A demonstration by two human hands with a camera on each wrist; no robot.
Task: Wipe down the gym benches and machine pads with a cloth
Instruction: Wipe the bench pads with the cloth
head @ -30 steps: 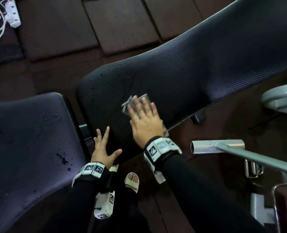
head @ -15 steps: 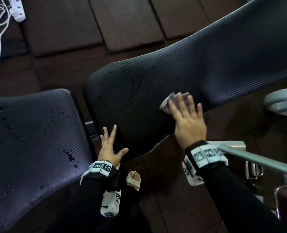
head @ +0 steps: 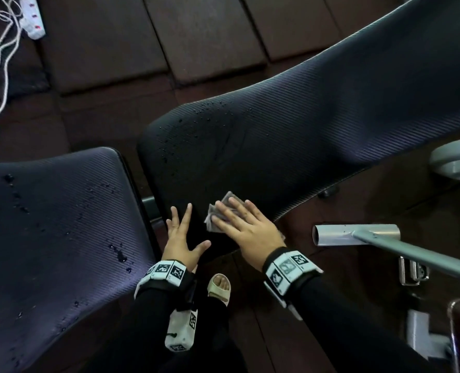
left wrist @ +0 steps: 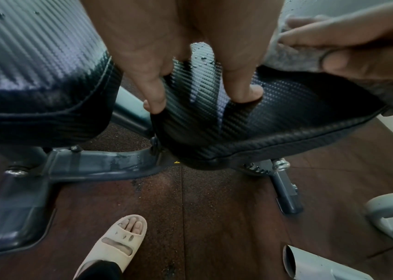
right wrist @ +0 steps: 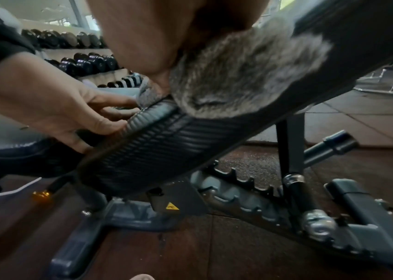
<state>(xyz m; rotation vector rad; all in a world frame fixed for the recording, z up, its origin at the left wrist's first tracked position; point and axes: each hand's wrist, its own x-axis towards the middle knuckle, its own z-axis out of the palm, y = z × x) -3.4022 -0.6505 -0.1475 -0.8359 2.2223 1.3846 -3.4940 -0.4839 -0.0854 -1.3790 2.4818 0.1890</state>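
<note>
A long black textured back pad (head: 291, 125) of the bench slants up to the right, with water drops near its lower end. My right hand (head: 239, 224) lies flat with straight fingers on a grey cloth (head: 218, 211), pressing it against the pad's lower end. In the right wrist view the cloth (right wrist: 238, 75) bulges out under the palm onto the pad's edge (right wrist: 154, 144). My left hand (head: 180, 232) rests spread and flat on the pad's lower corner, beside the cloth. The left wrist view has its fingers (left wrist: 152, 89) pressing the pad (left wrist: 262, 117). The seat pad (head: 48, 238) at left carries droplets.
A grey metal tube (head: 355, 234) and bar stick out at the right, close to my right wrist. The bench frame (right wrist: 250, 197) with its notched adjuster stands below. My sandalled foot (head: 219, 288) is under the pad. A power strip (head: 33, 20) with white cables lies far left. Dumbbell racks (right wrist: 87, 62) stand behind.
My right hand has swept the cloth from the pad's right edge back to the left and down, ending next to my left hand. The left hand has stayed on the pad's corner.
</note>
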